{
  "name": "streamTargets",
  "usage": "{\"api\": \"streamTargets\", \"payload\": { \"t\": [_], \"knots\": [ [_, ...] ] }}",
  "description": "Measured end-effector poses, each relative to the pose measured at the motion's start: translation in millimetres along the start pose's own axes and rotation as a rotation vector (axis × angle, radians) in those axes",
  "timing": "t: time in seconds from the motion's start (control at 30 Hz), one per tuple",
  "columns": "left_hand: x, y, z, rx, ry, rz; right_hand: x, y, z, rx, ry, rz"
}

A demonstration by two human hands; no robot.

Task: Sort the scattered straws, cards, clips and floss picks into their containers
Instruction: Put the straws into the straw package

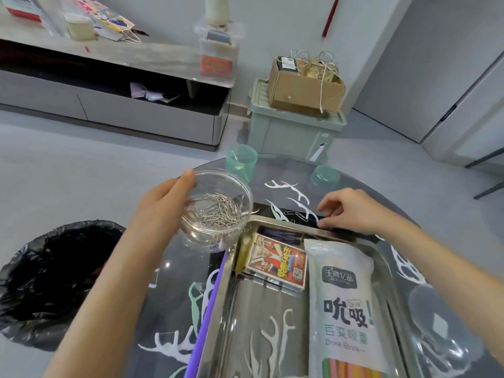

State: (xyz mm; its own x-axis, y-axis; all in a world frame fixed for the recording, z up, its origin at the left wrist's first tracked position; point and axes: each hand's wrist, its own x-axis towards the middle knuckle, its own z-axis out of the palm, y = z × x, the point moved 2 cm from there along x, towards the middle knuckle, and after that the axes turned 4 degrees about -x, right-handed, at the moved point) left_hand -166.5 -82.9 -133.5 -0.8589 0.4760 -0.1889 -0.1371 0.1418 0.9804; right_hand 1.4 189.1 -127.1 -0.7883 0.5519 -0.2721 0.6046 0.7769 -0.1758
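A bowl point(218, 181) is being gripped by the left hand point(163, 205); at 3 o'clock, the right hand point(351, 211) is curling, its grasp untellable. "Drink Straw" is being shown on the cut-off bag point(343, 309).

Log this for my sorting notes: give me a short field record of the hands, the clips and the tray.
left hand: grips the clear bowl by its rim, above the table
bowl contents: heap of paper clips
right hand: fingertips down by the loose clips beyond the tray's far rim; unclear if it pinches one
tray: holds card box, straw bag, white floss picks
purple straw: along the tray's left edge
green jar: open, lid apart
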Motion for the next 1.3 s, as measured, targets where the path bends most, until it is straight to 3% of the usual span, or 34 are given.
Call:
{"api": "streamTargets", "payload": {
  "t": [0.33, 0.5, 0.73, 1.3],
  "knots": [
    [2.6, -4.6, 7.0, -0.027, -0.013, -0.044, 12.9, 10.3, 9.7, 0.252, 0.286, -0.035],
    [3.7, -5.7, 8.5, -0.011, -0.038, -0.028, 5.5, 29.9, 6.6, -0.015, -0.039, 0.043],
    [-2.5, -6.7, 17.9, 0.013, -0.068, -0.027, 22.3, 14.4, 10.6, -0.111, -0.015, -0.109],
    [-19.6, 0.9, 34.0, -0.010, -0.152, -0.059, 19.6, 9.4, 2.2, -0.182, -0.132, -0.131]
  ]
}}
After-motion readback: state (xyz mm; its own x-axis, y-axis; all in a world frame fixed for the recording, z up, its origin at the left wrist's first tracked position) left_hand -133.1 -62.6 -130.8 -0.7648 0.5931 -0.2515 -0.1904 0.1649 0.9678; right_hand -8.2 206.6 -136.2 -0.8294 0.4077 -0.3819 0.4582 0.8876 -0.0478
